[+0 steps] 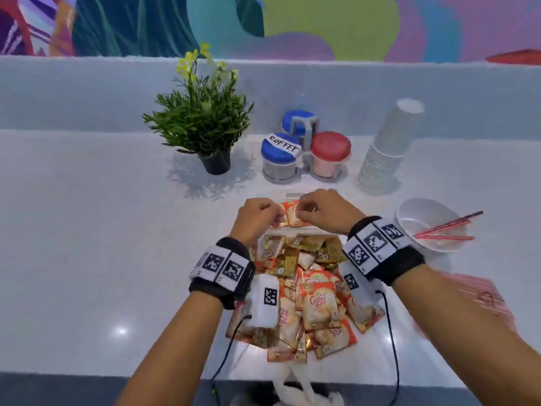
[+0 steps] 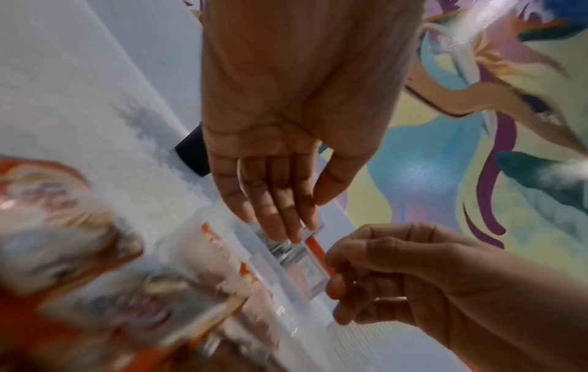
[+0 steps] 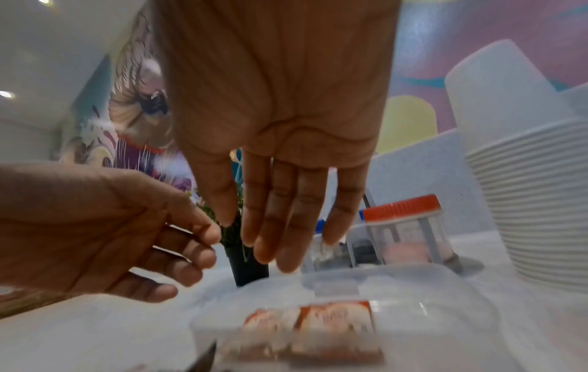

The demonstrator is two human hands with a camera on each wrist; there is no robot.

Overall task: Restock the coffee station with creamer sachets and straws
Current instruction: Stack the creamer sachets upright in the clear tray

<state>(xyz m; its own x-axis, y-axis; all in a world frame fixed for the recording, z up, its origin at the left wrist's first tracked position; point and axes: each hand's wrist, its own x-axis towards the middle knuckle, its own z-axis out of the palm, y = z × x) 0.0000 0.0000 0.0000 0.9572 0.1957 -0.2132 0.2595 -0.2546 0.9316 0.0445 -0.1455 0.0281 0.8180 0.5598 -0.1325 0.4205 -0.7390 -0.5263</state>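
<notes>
The white counter point(image 1: 87, 244) is carrying a heap of orange-and-white creamer sachets point(image 1: 310, 300) under both wrists. Beyond it, a clear plastic tub point(image 3: 445, 297) is holding sachets; above it the left hand point(image 1: 257, 215) and right hand point(image 1: 325, 210) are hovering, fingers loose, gripping nothing.

Black wristbands point(image 1: 222, 284) bearing white tags, seemingly cabled.

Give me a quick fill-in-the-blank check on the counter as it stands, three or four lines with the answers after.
1. The jar with the blue lid bears a label reading ____.
2. The red-striped straws lie in a white ____.
3. The loose creamer sachets are piled between the person's two ____.
4. To the right of the red-lidded jar stands a stack of white ____.

Missing words: COFFEE; bowl; forearms; cups
</notes>
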